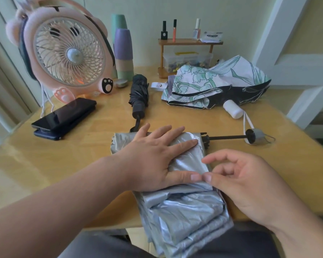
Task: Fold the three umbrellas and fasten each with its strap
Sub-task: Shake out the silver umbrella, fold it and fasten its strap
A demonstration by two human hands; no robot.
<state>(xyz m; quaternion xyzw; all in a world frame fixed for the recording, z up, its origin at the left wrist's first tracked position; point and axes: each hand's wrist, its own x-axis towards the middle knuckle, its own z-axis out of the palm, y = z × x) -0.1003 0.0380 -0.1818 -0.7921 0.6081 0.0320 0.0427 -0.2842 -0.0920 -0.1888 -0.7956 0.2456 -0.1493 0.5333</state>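
Black umbrella (138,94) looks strapped, floral umbrella (213,81) still loose; left grip (153,157) open-flat pressing silver umbrella (186,211), right grip (246,179) slack, empty.

Wooden table (101,146): silver umbrella (185,207), black umbrella (139,94), floral umbrella (213,84), fan (63,53), phones (63,118), cups (123,47), rack (188,42).

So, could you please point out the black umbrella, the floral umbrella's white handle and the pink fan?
black umbrella (139,90), head view, rolled canopy
white handle (233,109), head view, mid-barrel
pink fan (74,55), head view, centre hub
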